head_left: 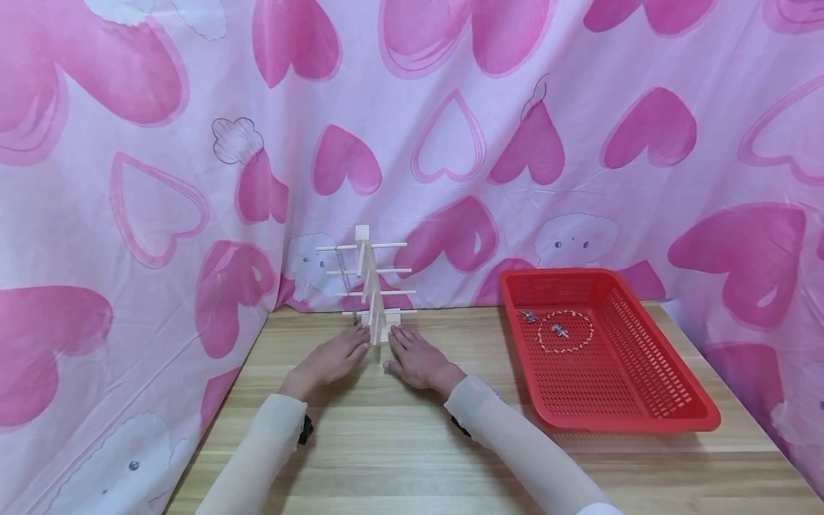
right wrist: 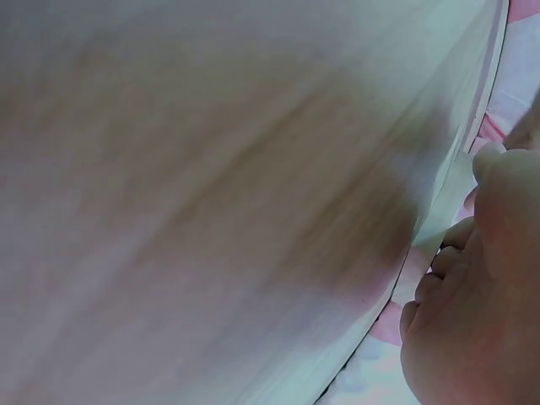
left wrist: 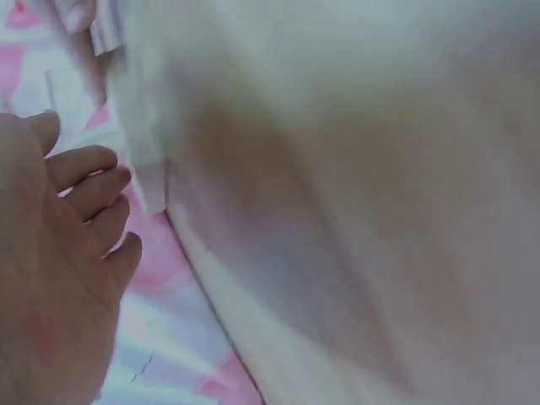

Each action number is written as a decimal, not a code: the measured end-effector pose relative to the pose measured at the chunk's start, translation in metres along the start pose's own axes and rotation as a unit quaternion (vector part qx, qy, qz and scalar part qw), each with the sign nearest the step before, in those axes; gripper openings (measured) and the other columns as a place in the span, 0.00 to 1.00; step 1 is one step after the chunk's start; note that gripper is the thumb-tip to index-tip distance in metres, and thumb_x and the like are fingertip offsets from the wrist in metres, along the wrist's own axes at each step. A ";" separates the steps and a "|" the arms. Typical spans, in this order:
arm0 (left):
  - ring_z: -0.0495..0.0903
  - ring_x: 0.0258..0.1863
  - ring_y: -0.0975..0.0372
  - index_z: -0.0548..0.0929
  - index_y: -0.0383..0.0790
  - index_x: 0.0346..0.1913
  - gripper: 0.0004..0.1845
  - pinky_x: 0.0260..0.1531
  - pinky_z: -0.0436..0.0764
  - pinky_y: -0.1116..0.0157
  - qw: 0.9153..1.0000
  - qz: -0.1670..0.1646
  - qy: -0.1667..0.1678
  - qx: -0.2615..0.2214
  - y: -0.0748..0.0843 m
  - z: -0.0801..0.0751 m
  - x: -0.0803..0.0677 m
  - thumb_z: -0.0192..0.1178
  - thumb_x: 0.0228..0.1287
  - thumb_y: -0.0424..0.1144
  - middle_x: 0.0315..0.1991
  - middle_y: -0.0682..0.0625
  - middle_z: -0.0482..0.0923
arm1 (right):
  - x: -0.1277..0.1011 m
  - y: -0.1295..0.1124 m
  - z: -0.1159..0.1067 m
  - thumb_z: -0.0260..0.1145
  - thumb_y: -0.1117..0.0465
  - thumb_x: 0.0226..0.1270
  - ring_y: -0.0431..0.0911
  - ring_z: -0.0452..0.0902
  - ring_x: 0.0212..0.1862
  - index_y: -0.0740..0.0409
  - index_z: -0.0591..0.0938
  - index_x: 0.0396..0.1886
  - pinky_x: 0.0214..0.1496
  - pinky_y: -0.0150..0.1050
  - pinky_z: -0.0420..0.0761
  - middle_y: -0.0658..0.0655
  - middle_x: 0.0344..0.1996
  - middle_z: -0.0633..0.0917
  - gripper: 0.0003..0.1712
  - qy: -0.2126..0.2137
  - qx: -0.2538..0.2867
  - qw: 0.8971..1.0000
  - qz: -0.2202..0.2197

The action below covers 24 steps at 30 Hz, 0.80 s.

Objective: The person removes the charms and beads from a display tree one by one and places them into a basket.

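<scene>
A small white wooden stand (head_left: 371, 293) with several horizontal rods rises at the back of the wooden table (head_left: 399, 436); a thin chain hangs from its left rods. My left hand (head_left: 331, 360) lies flat on the table with straight fingers reaching the stand's base from the left. My right hand (head_left: 415, 357) lies flat on the other side, its fingertips at the base. Neither hand holds anything. The left wrist view shows my left hand (left wrist: 59, 253) with spread fingers beside the blurred stand (left wrist: 139, 152). In the right wrist view my right hand (right wrist: 472, 321) lies on the blurred table.
A red mesh basket (head_left: 650, 397) sits on the right of the table, with a bead necklace (head_left: 566, 332) and small metal jewellery pieces in its far end. Pink heart-print cloth (head_left: 161, 179) hangs behind and on both sides.
</scene>
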<state>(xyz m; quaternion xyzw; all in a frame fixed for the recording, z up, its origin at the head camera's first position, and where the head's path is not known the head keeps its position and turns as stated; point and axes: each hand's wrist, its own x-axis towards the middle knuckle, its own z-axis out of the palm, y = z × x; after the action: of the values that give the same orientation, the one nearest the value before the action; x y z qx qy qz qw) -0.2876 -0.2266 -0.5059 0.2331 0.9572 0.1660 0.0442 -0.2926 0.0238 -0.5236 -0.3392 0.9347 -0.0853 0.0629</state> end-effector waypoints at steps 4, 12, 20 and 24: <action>0.86 0.60 0.44 0.85 0.39 0.65 0.22 0.65 0.83 0.42 0.998 -0.009 0.063 -0.007 -0.001 -0.017 0.004 0.48 0.87 0.48 0.58 0.41 0.88 | 0.000 0.000 0.002 0.42 0.44 0.90 0.57 0.45 0.89 0.65 0.52 0.87 0.91 0.49 0.49 0.63 0.88 0.51 0.40 0.002 -0.007 1.000 -0.002; 0.82 0.31 0.55 0.89 0.37 0.41 0.15 0.37 0.86 0.51 0.976 0.018 0.215 -0.029 -0.002 -0.056 0.014 0.54 0.83 0.39 0.30 0.47 0.85 | 0.002 0.000 0.002 0.39 0.45 0.91 0.54 0.43 0.89 0.63 0.51 0.87 0.91 0.47 0.48 0.61 0.88 0.49 0.38 0.001 -0.013 1.000 0.002; 0.90 0.38 0.46 0.90 0.37 0.48 0.19 0.40 0.88 0.43 0.938 -0.044 0.342 -0.031 0.009 -0.089 0.022 0.52 0.85 0.46 0.40 0.40 0.91 | 0.003 0.001 0.004 0.38 0.42 0.91 0.53 0.43 0.89 0.62 0.51 0.88 0.91 0.47 0.49 0.61 0.88 0.49 0.40 -0.002 -0.028 1.000 0.000; 0.91 0.41 0.45 0.90 0.35 0.49 0.19 0.44 0.89 0.44 0.925 -0.051 0.374 -0.053 0.014 -0.098 0.027 0.53 0.84 0.45 0.44 0.39 0.91 | 0.001 0.000 0.003 0.38 0.41 0.90 0.53 0.44 0.89 0.62 0.51 0.88 0.91 0.46 0.49 0.61 0.88 0.49 0.40 -0.005 -0.031 0.999 0.002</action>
<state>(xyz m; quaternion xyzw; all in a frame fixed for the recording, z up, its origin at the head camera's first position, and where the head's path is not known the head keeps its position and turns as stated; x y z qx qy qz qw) -0.3214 -0.2316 -0.4094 0.1019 0.9046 0.2894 -0.2959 -0.2932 0.0227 -0.5266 -0.3400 0.9371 -0.0540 0.0570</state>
